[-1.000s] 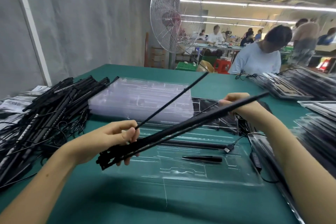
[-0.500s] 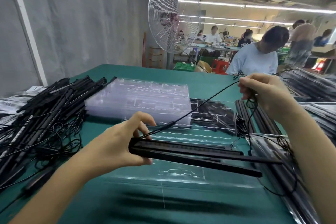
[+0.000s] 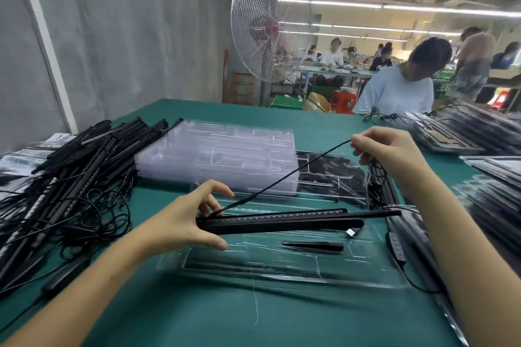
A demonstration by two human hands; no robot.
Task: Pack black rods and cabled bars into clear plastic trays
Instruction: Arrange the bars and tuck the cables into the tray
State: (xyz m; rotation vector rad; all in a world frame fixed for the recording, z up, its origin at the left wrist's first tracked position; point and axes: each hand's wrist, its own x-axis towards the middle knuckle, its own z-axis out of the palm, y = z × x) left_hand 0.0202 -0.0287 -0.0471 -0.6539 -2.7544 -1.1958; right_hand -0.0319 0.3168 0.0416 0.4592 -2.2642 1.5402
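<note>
My left hand (image 3: 184,221) grips the left end of a bundle of black bars (image 3: 284,221), held level just above a clear plastic tray (image 3: 282,270) on the green table. My right hand (image 3: 386,151) pinches the bars' black cable (image 3: 287,176), which runs taut from the bundle's left end up to the right, with loops of cable hanging under the hand. A short black piece (image 3: 313,246) lies in the tray, and a USB plug (image 3: 352,231) dangles near the bars' right end.
A heap of black bars and cables (image 3: 64,177) lies at the left. A stack of empty clear trays (image 3: 220,155) stands behind the open tray. Filled trays (image 3: 479,132) pile up at the right. A person (image 3: 400,84) works across the table, beside a standing fan (image 3: 267,36).
The bars swung from a slant down to level over the tray. My right hand let go of the bars' far end, took the cable and drew it up to the right.
</note>
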